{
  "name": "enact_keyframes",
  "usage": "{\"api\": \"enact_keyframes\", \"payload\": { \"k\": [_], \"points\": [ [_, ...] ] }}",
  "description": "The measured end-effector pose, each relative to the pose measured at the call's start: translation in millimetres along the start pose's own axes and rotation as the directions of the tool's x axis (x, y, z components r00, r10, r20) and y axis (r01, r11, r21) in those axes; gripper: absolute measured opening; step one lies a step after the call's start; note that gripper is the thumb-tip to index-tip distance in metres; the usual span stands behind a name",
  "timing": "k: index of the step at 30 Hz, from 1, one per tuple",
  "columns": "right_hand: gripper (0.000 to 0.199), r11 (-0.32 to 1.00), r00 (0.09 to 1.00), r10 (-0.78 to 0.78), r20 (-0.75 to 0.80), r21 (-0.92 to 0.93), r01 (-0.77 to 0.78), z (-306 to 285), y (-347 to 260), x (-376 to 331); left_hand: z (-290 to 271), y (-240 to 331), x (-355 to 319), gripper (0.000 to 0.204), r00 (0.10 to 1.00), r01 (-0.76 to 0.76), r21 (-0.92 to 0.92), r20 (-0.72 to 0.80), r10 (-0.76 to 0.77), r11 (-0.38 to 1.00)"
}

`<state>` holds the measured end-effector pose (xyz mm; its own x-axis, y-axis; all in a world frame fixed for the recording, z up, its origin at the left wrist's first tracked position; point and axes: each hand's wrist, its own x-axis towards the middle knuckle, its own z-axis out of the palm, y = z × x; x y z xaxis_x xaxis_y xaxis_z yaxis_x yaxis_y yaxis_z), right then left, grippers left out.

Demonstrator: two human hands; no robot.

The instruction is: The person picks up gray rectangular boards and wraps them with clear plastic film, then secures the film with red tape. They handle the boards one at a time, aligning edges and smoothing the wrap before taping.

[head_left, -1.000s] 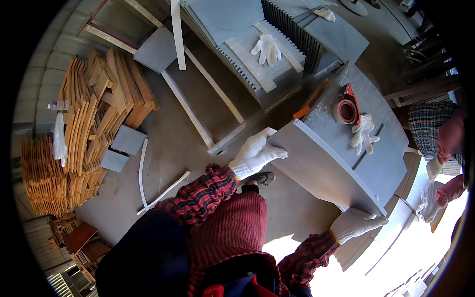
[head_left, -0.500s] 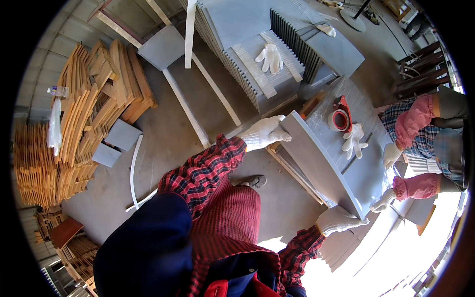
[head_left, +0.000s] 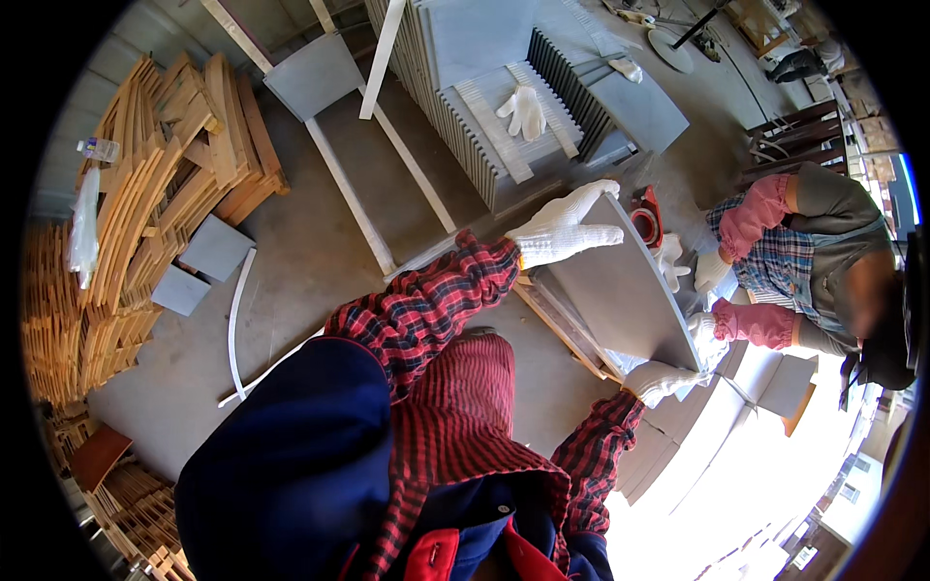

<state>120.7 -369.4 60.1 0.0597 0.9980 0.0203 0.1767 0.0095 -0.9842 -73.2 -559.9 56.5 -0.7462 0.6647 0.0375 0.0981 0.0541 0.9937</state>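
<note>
Together, the gloved left hand [head_left: 565,232] gripped the grey panel's [head_left: 620,290] far edge while the right hand [head_left: 662,381] clasped its near corner

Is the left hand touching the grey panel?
Touching. The head view shows the gloved left hand lying over the upper edge of the grey panel, fingers across it.

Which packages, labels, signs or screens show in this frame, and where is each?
Clear plastic bottle: far left, lying on the curved wooden slats; small, with a pale label band.
White plastic bag: just below it, draped over the stacked slats; thin and crumpled.
Red roll of tape: beside the grey panel's far edge; round, pale centre.
No signs or screens are visible.
</note>
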Motion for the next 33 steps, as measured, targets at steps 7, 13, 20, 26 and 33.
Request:
{"api": "enact_keyframes", "payload": {
  "k": [7,13,20,26,33],
  "points": [
    [0.061,0.988,0.987,-0.136,0.083,-0.061,0.141,-8,51,36,-3,0,6,0.072,1.0,-0.012,-0.054,0.006,0.013,0.998],
    [0.06,0.902,0.976,-0.199,0.091,-0.373,0.218,-13,46,25,2,-1,4,0.074,0.999,0.04,-0.123,0.018,-0.038,0.992],
    [0.059,0.984,0.983,-0.158,0.099,-0.062,0.164,-18,38,16,5,-4,0,0.075,1.0,-0.004,-0.09,-0.027,0.002,0.996],
    [0.061,1.0,0.96,0.006,0.279,-0.012,-0.003,-46,21,-19,14,-3,-18,0.075,0.989,0.083,-0.081,-0.118,-0.092,0.993],
    [0.06,0.999,0.899,-0.01,0.437,-0.029,0.025,-98,36,-45,14,-1,-47,0.072,0.987,0.106,-0.154,-0.105,-0.123,0.982]
  ]
}}
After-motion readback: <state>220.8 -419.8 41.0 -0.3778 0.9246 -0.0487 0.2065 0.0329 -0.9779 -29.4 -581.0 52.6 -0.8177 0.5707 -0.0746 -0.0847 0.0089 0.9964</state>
